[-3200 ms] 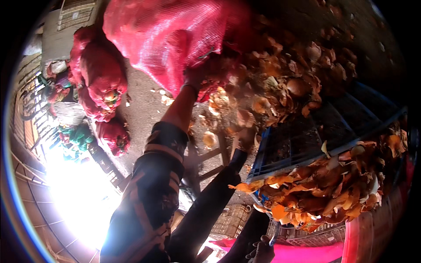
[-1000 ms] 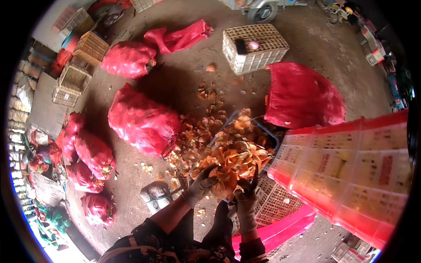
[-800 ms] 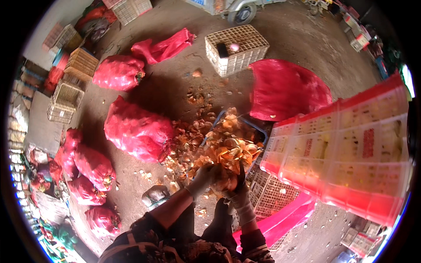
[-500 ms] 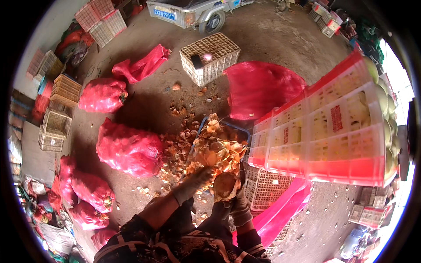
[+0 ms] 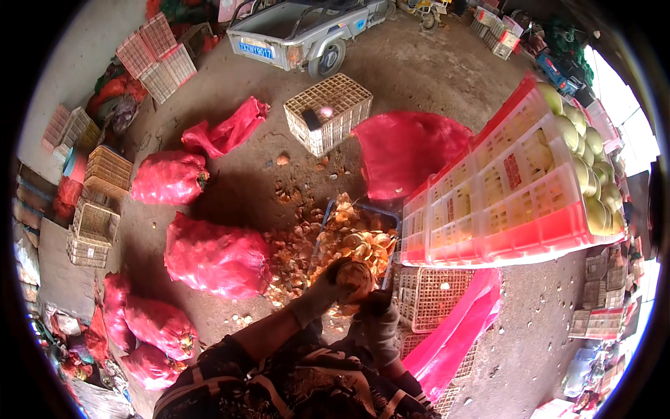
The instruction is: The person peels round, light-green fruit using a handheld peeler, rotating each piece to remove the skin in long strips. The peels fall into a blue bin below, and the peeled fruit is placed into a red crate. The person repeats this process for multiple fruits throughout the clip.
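Observation:
A brown-skinned onion [image 5: 354, 279] is in my left hand [image 5: 326, 292], whose gloved, dark-tipped fingers curl round its left side and top. Close at its lower right is my right hand [image 5: 377, 322], in a pale glove with dark fingers. These fingers are bent together, and shadow hides anything they hold. Just beyond both hands stands a blue-rimmed bin [image 5: 382, 208] heaped with dry orange-brown onion skins [image 5: 359, 243]. More loose skins [image 5: 289, 255] lie on the floor to its left.
Full red mesh sacks [image 5: 216, 258] lie at left. A tall stack of white and red crates [image 5: 488, 195] with pale green round vegetables stands at right. An upturned plastic crate [image 5: 328, 105], a flat red sack [image 5: 412, 150] and a grey cart [image 5: 300, 35] are farther off.
My left hand has moved from the skin heap onto the onion. The onion has risen slightly, and my right hand now sits below and right of it. The whole view has shifted a little.

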The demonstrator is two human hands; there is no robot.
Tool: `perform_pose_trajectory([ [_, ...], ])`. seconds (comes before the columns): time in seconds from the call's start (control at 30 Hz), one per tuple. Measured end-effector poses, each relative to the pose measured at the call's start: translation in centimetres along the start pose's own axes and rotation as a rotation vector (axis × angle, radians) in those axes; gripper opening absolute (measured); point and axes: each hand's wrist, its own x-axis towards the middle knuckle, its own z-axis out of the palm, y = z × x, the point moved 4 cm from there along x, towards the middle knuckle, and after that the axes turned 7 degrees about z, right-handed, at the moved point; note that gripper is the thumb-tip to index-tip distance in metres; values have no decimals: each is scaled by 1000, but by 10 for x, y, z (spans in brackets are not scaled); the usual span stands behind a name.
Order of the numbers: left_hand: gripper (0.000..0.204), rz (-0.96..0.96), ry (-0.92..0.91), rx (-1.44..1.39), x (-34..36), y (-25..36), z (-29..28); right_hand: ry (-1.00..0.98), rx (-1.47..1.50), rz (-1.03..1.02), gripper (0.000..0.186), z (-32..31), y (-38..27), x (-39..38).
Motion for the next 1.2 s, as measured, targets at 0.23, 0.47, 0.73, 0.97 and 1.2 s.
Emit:
perform_pose_trajectory([
  [0.23,75,-18,-206,-353,-6,19,-21,-98,19,169,8,-27,2,-7],
  [0.47,87,23,-209,-299,-19,37,-14,-146,-499,-447,17,-13,-80,-12],
  [0.73,88,123,-215,11,-24,65,-6,-379,-807,-360,14,-12,-83,-25],
  [0.97,80,326,-254,577,-22,86,3,-363,-787,-86,14,-14,-49,-24],
  [1.2,70,-324,-96,-326,-32,23,-11,-322,-980,-222,12,-17,-30,-16],
])
